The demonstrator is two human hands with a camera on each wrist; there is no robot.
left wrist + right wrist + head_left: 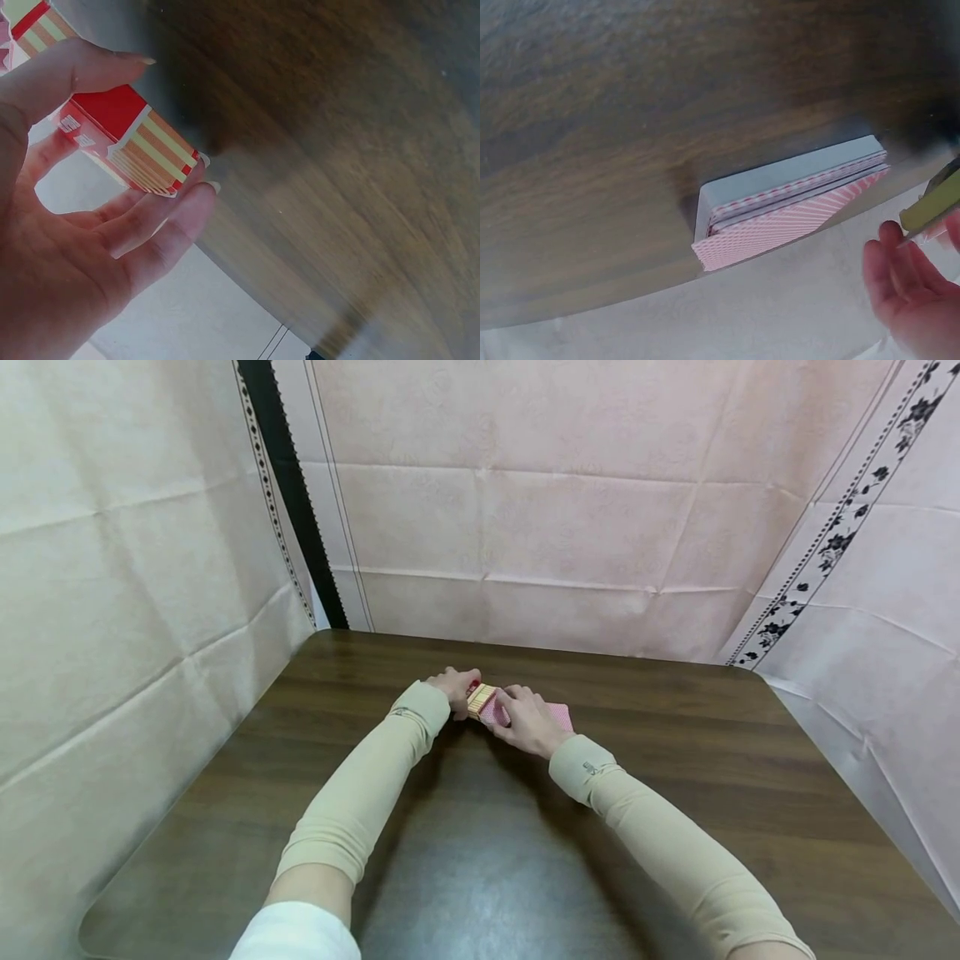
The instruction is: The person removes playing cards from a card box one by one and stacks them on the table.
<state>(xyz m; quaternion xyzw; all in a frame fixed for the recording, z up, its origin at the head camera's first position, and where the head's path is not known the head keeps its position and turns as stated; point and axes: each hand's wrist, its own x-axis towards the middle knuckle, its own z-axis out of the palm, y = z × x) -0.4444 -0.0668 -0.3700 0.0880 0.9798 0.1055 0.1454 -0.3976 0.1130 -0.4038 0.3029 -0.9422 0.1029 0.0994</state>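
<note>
Near the far side of the table, my left hand [452,689] holds a red and cream striped playing-card box [124,139], thumb over the top and fingers beneath, as the left wrist view shows. To its right, my right hand [531,720] grips the pink-patterned end of the box [484,700]. Only part of that hand [915,300] shows in the right wrist view, its fingers around a yellowish edge. Close beside the right hand, a deck of playing cards [791,214] with red-and-white backs stands on its long edge on the table.
The brown wood table [465,860] has rounded corners. Creased pale cloths [525,527] hang along its back and sides, with a dark gap [300,493] at the back left. A flowered border [832,543] runs down the right cloth.
</note>
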